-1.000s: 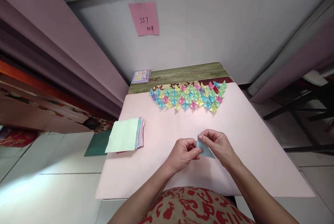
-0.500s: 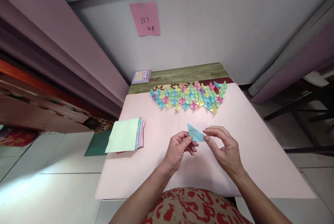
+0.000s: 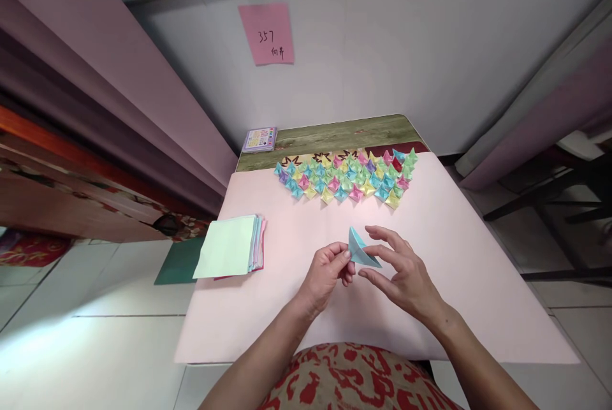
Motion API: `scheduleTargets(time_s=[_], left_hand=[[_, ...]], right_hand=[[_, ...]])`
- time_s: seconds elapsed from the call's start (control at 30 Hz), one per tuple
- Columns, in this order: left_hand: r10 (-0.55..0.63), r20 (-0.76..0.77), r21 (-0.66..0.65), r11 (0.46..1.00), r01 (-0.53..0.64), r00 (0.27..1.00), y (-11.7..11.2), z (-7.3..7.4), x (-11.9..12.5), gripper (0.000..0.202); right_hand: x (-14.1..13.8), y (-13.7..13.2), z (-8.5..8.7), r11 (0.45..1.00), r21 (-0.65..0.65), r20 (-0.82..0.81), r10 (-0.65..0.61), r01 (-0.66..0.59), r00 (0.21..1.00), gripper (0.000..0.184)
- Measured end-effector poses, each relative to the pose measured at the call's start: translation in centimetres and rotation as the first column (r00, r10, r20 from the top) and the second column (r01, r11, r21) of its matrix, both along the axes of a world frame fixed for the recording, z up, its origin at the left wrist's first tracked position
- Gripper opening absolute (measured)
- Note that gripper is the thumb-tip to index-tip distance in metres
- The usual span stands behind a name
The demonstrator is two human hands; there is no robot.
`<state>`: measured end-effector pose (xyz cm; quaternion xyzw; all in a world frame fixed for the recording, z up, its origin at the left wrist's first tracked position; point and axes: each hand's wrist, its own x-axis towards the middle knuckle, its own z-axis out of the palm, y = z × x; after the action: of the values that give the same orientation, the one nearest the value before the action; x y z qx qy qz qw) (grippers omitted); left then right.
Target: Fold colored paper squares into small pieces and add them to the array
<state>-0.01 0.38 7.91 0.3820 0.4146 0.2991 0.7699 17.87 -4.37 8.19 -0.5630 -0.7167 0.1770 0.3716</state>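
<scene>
A light blue piece of folded paper (image 3: pixel 359 252) is held above the pink table sheet, its pocket spread so that it looks like a small boat. My left hand (image 3: pixel 329 271) pinches its left corner between thumb and fingers. Around the paper's right side, my right hand (image 3: pixel 399 270) has its thumb and fingers apart, with a fingertip at the inner fold. Beyond both hands lie many small folded paper pieces (image 3: pixel 342 179) in blue, green, yellow, pink and purple, set in close rows.
To the left, a stack of square paper (image 3: pixel 225 249) with a pale green sheet on top overhangs the pink sheet's (image 3: pixel 287 321) edge. A pack of printed cards (image 3: pixel 259 139) sits at the table's back left corner. A pink note (image 3: pixel 266 34) hangs on the wall.
The blue paper has gone from a flat triangle to a spread, boat-like shape. My right hand has let go of its right corner and shifted slightly left and down, fingers apart.
</scene>
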Motion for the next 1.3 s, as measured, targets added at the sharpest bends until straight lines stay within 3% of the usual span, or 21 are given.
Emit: scheduleTargets(time_s=[0.27,0.6,0.8,0.93,1.03,1.17,1.3], left_hand=[[-0.027,-0.035,-0.014,1.0,0.026,0.999,0.0,-0.4,0.1,0.038],[-0.076,-0.05,0.003,0.997,0.076,0.996,0.0,-0.1,0.3,0.039],[-0.189,-0.124,0.217,0.953,0.213,0.974,-0.3,1.0,-0.2,0.031],[-0.182,-0.255,0.319,0.911,0.261,0.95,-0.6,1.3,-0.3,0.021],[-0.173,-0.209,0.249,0.942,0.223,0.963,-0.8,0.8,-0.1,0.027],[-0.1,-0.045,0.085,0.991,0.103,0.994,-0.9,0.2,0.4,0.029],[-0.073,-0.017,0.009,0.997,0.073,0.997,-1.0,-0.1,0.5,0.032]], right_hand=[[0.0,0.4,-0.9,0.977,-0.161,-0.231,0.099,-0.139,0.968,0.017],[0.1,0.8,-1.2,0.993,-0.072,-0.194,0.083,-0.098,0.978,0.015],[0.0,0.8,-0.2,0.99,-0.134,-0.203,0.023,-0.051,0.979,0.016],[-0.2,0.8,0.6,0.968,-0.241,-0.254,0.002,-0.065,0.967,0.017],[-0.6,0.9,0.4,0.939,-0.343,-0.385,-0.108,-0.034,0.917,0.02],[-1.1,1.0,-0.2,0.907,-0.42,-0.618,-0.293,0.008,0.73,0.043],[-1.2,1.2,-0.5,0.882,-0.469,-0.708,-0.341,-0.05,0.618,0.048]])
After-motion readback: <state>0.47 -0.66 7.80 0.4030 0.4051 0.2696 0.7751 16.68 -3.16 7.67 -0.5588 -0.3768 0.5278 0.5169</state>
